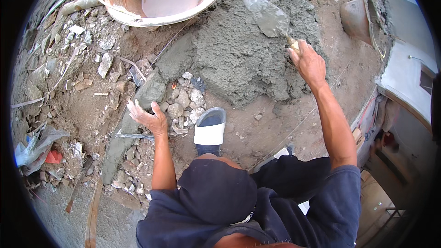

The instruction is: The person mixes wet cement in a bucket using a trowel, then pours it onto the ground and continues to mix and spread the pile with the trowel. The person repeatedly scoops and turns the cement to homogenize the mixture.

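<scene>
My right hand (307, 62) grips the handle of a mason's trowel (267, 13). The trowel's blade, smeared with wet mortar, lies over a broad heap of grey mortar (237, 55) spread on the dirt. To the left, my left hand (148, 116) holds nothing, its fingers apart. It is just below a rounded lump of mortar (151, 91); whether it touches the lump I cannot tell. A strip of mortar (119, 151) runs down past that hand along a taut string (168, 44).
A large basin (124, 19) of cloudy water stands at the top. Stones (182, 99) lie by my sandalled foot (209, 132). A bucket (356, 20) rests tilted at right, near a drop to a lower room. Rubble, plastic bags (41, 148) and a wooden strip (93, 213) lie left.
</scene>
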The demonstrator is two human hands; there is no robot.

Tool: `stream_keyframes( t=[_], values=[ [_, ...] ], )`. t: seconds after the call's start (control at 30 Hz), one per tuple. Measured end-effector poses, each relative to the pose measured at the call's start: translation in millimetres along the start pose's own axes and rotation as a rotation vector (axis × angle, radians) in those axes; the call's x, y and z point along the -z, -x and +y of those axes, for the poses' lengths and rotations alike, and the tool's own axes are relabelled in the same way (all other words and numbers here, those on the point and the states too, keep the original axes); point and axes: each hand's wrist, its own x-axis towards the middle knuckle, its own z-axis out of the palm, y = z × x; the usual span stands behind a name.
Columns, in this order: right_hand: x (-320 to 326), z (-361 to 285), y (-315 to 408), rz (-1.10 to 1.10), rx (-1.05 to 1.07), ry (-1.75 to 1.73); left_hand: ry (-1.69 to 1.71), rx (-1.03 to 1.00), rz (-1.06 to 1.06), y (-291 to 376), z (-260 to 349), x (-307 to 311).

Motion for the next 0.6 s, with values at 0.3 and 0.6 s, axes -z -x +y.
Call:
stream_keyframes(
  t=[0.3,0.6],
  values=[
    [-29,19,16,-0.100,-1.020,-1.408,-0.038,-0.027,0.007,1,0,-2],
    [-39,-33,-62,-0.146,-0.761,-1.141,-0.057,-0.011,-0.008,1,-1,-1]
  ],
)
